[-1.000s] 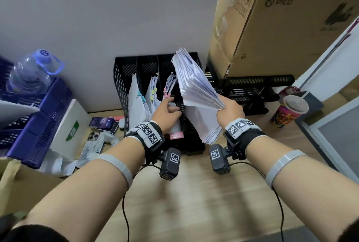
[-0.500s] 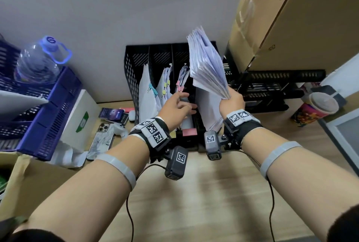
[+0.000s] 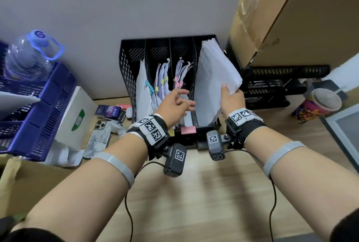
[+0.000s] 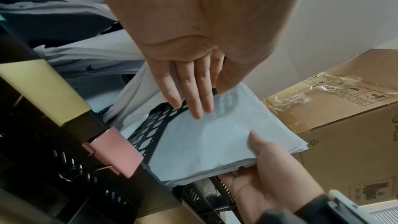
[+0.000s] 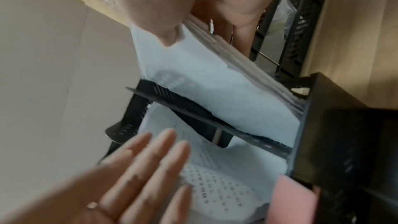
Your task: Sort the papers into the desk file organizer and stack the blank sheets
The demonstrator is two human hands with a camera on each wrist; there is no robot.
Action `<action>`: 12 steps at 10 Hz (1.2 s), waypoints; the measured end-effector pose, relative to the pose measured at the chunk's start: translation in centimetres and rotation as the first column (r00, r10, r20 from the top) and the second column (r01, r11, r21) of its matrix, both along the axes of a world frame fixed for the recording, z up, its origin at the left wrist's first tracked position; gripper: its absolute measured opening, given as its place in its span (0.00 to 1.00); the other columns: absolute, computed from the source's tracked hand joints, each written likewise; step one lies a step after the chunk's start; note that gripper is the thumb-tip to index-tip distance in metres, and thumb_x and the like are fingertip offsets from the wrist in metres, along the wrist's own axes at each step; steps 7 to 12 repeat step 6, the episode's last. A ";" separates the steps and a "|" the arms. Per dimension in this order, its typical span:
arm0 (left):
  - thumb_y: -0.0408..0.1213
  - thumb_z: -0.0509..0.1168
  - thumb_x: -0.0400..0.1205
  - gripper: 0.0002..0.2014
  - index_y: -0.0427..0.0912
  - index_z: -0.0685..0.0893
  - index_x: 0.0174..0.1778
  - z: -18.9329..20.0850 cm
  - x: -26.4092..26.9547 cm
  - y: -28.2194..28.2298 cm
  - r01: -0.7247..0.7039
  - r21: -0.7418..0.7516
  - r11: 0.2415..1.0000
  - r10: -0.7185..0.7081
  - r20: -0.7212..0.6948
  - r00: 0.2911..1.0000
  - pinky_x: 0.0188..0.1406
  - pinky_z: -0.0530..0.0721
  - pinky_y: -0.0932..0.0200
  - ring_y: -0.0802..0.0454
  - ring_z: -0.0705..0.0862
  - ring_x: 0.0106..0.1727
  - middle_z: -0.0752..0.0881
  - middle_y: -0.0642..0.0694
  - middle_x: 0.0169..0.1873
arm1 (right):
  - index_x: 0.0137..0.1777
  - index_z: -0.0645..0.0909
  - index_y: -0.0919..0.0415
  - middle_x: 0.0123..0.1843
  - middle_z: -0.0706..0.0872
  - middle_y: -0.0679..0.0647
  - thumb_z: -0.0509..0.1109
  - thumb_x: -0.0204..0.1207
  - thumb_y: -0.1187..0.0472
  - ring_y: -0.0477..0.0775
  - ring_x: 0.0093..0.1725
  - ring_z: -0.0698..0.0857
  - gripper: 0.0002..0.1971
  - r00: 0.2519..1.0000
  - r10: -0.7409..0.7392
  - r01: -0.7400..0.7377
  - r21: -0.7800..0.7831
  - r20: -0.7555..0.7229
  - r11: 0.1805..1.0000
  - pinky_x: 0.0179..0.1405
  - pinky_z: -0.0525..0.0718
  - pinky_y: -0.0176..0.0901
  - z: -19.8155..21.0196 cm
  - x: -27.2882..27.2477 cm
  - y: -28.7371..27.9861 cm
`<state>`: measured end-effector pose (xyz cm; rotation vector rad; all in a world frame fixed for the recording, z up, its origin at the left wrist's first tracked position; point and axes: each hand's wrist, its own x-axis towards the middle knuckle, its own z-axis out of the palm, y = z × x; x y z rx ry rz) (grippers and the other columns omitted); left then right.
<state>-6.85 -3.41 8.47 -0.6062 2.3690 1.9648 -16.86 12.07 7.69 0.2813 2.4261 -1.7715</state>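
A black mesh desk file organizer (image 3: 127,70) stands against the wall with several upright slots. My right hand (image 3: 231,98) grips a thick stack of white sheets (image 3: 215,78) by its near corner, thumb on the front, and the stack stands in the rightmost slot. In the left wrist view the same stack of sheets (image 4: 206,140) sits beside a mesh divider (image 4: 155,125). My left hand (image 3: 177,102) hovers with straight fingers over the slot to the left, holding nothing. The other slots hold clipped paper bundles (image 3: 163,82) with coloured clips.
A large cardboard box (image 3: 295,14) rests on a black rack (image 3: 275,84) right of the organizer. A lidded cup (image 3: 318,105) stands at far right. On the left are blue crates (image 3: 38,105), a water bottle (image 3: 29,55), a white box (image 3: 75,113) and a phone (image 3: 98,138).
The right hand has lowered the stack of sheets into the rightmost slot. The left hand has lifted off the papers and opened its fingers. The head view has moved closer.
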 end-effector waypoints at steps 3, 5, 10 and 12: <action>0.30 0.60 0.86 0.17 0.42 0.74 0.72 0.9 0.2 1.0 -0.007 0.028 1.000 0.007 0.015 1.000 0.63 0.87 0.44 0.47 0.92 0.54 0.92 0.42 0.53 | 0.65 0.79 0.57 0.56 0.87 0.55 0.68 0.77 0.56 0.59 0.57 0.86 0.17 0.991 0.133 -0.131 0.080 -0.023 0.988 0.62 0.82 0.50 0.2 2.0 0.6; 0.24 0.57 0.85 0.17 0.37 0.74 0.70 3.7 1.1 1.4 -0.051 0.199 0.979 0.054 -0.012 0.998 0.57 0.87 0.35 0.35 0.91 0.47 0.89 0.29 0.54 | 0.68 0.74 0.45 0.60 0.85 0.52 0.60 0.76 0.52 0.60 0.58 0.84 0.19 0.953 0.296 -0.278 0.201 -0.062 0.939 0.60 0.84 0.61 3.7 2.2 1.8; 0.24 0.61 0.84 0.17 0.37 0.75 0.69 5.4 1.2 1.0 -0.068 0.228 0.971 0.080 -0.044 0.996 0.54 0.87 0.39 0.38 0.90 0.44 0.89 0.31 0.50 | 0.64 0.79 0.45 0.58 0.87 0.50 0.61 0.79 0.53 0.54 0.59 0.86 0.14 0.936 0.329 -0.298 0.218 -0.122 0.929 0.62 0.84 0.60 6.6 2.0 2.2; 0.24 0.61 0.84 0.17 0.37 0.75 0.69 5.4 1.2 1.0 -0.068 0.228 0.971 0.080 -0.044 0.996 0.54 0.87 0.39 0.38 0.90 0.44 0.89 0.31 0.50 | 0.64 0.79 0.45 0.58 0.87 0.50 0.61 0.79 0.53 0.54 0.59 0.86 0.14 0.936 0.329 -0.298 0.218 -0.122 0.929 0.62 0.84 0.60 6.6 2.0 2.2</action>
